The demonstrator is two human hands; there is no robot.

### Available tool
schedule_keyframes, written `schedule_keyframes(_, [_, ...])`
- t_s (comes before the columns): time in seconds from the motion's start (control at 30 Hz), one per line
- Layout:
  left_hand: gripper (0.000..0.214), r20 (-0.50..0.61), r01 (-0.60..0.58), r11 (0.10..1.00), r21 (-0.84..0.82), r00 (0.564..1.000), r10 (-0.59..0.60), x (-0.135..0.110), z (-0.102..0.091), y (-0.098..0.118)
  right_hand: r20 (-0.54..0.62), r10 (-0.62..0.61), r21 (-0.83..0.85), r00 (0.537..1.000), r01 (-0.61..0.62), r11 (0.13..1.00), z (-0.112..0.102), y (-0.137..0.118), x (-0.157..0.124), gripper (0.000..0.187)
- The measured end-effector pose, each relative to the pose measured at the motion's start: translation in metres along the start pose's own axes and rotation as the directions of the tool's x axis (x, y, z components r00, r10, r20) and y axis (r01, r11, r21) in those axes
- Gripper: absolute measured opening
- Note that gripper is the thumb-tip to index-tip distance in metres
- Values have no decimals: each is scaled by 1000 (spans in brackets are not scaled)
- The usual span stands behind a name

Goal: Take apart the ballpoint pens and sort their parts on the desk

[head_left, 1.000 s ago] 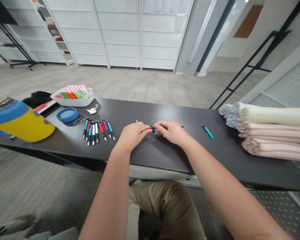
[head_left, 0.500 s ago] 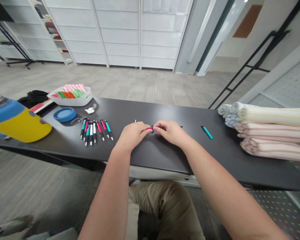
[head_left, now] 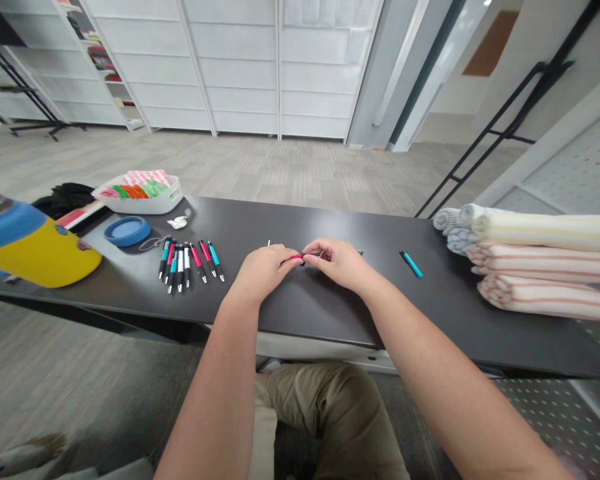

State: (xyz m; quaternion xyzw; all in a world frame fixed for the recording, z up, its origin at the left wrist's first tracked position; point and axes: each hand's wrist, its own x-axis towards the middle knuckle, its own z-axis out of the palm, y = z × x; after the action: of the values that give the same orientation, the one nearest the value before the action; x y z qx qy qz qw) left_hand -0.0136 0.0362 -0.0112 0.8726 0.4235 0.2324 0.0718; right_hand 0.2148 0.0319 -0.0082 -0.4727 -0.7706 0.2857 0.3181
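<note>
Over the worktop [head_left: 325, 310], the left hand's grip [head_left: 266, 268] is clasping a red pen [head_left: 295, 257], and the right hand's grip [head_left: 337, 261] is pinching its black end. The pen's long axis is running sideways, that end pointing right.

The left forearm [head_left: 220, 373] and right forearm [head_left: 430, 353] are stretched across the near edge of the desk [head_left: 325, 310], angled inward. The left hand [head_left: 266, 268] and right hand [head_left: 339, 261] are held close together between its near and far edges, backs turned upward. In each, thumb and fingers are pinched.
</note>
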Motion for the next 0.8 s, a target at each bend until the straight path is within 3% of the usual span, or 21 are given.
schedule_keyframes(0.13, [32, 2, -8, 1000, 5, 1000, 8, 0, 0, -1, 37, 10, -23, 999, -9, 1000, -1, -2, 0, 26])
schedule_keyframes(0.37, [32, 9, 0, 1000, -5, 1000, 0, 1, -1, 2, -33, -54, -21, 998, 53, 998, -2, -1, 1, 19])
schedule_keyframes(0.47, [32, 13, 1, 1000, -1, 1000, -1, 0, -2, 3, -48, -6, -5, 999, 6, 1000, -1, 1, 0, 27])
schedule_keyframes(0.57, [33, 20, 5, 1000, 12, 1000, -5, 0, -2, 3, 8, 68, -20, 998, -68, 997, -1, 0, -1, 31])
schedule_keyframes(0.67, [32, 25, 6, 1000, 12, 1000, -6, 0, -2, 4, 64, 59, -80, 996, -54, 995, -2, -2, -1, 38])
schedule_keyframes(0.8, [32, 43, 18, 1000, 12, 999, -18, 0, -3, 4, 20, 13, -17, 1000, -13, 1000, -2, -1, -1, 26])
